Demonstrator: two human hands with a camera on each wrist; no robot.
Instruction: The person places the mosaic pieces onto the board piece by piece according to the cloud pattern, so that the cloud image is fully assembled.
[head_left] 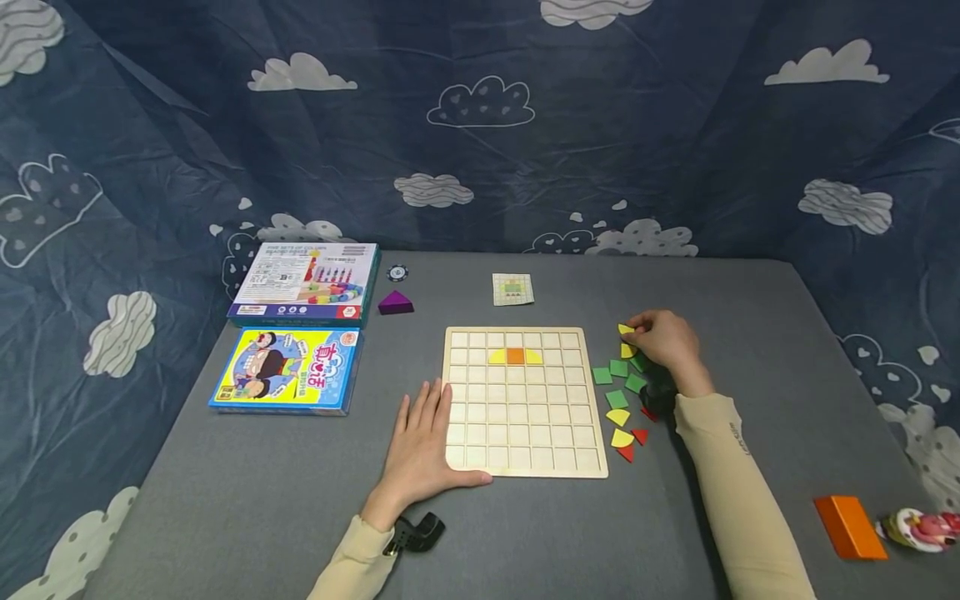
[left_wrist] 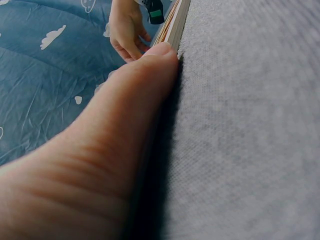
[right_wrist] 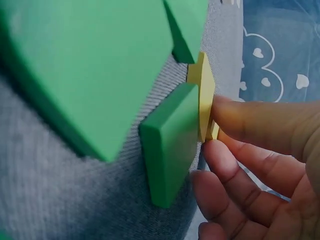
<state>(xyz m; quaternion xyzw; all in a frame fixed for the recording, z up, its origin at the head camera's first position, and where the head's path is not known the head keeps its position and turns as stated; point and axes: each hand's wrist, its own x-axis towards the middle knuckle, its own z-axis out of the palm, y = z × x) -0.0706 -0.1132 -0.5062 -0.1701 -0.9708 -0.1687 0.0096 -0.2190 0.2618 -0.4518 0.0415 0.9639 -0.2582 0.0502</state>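
Observation:
A wooden grid board (head_left: 525,414) lies in the middle of the table in the head view. Near its top, an orange square (head_left: 515,357) sits between two yellow quarter-circle pieces (head_left: 497,357). My left hand (head_left: 423,442) rests with straight fingers along the board's left edge, thumb at its lower edge. To the right of the board, my right hand (head_left: 666,340) pinches a yellow quarter-circle piece (head_left: 624,329) between thumb and fingertips. In the right wrist view, another yellow piece (right_wrist: 204,95) and a green square (right_wrist: 172,142) stand close beside the fingertips.
Green squares (head_left: 617,400), yellow pieces (head_left: 618,417) and red triangles (head_left: 640,436) lie scattered right of the board. A pattern card (head_left: 513,289) is behind it. Two boxes (head_left: 285,371), a purple triangular block (head_left: 396,303) and a chip (head_left: 397,272) stand left; an orange block (head_left: 851,527) and figurine (head_left: 921,530), right.

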